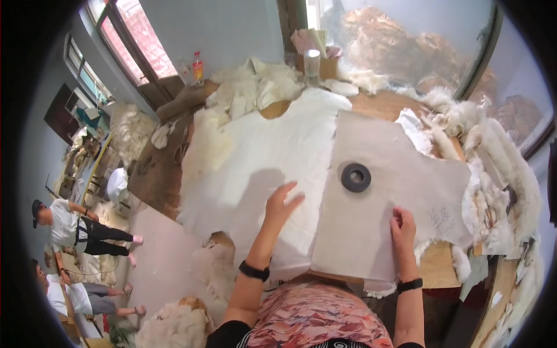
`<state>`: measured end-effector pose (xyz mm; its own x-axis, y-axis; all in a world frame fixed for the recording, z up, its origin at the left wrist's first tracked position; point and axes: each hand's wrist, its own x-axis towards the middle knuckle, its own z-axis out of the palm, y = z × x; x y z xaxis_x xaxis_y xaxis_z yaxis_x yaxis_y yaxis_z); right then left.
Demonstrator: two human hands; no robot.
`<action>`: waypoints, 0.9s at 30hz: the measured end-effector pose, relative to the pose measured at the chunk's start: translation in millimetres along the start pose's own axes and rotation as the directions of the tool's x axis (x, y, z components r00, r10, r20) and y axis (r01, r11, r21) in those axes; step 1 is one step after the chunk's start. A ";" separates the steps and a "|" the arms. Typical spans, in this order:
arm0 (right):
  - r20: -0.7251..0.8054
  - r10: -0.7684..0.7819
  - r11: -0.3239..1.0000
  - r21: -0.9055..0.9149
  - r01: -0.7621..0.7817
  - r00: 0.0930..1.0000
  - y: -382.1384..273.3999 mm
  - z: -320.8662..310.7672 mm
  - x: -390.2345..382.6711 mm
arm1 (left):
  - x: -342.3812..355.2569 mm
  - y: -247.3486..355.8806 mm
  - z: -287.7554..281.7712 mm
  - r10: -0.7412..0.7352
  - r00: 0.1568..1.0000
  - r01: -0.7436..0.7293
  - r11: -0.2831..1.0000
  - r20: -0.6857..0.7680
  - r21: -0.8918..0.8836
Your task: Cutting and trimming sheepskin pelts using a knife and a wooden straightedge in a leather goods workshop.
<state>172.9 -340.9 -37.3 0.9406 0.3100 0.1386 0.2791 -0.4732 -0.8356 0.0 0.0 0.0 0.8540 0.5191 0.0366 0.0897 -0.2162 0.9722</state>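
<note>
A white sheepskin (261,151), leather side up, is spread over the wooden table. On its right part lies a flat grey-beige pattern sheet (383,156) with straight left edge, curved right outline and some handwriting. A thick black ring (355,177) rests on this sheet. My left hand (282,206) is over the skin, left of the sheet's edge, with fingers apart and nothing plainly held. Over the sheet's lower right part is my right hand (403,228). Its fingers are curled together, and whatever they may hold is hidden.
Fur scraps (493,168) are heaped along the right side. More pale hides (249,87) lie at the back, near a clear glass (311,62) and a bottle (198,68). Two people (75,226) are on the far left. A fur pile (174,325) sits at lower left.
</note>
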 end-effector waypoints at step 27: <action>0.122 -0.032 0.669 -0.735 0.112 0.992 4.7 -41.4 -13.8 | 6.3 -16.0 -155.2 0.417 0.874 0.060 0.415 -0.249 0.908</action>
<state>169.3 -381.5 -21.2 0.9007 0.4230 0.0990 0.4338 -0.8879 -0.1532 -75.6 135.1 20.5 0.6566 0.5694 0.4946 0.5541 -0.8091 0.1959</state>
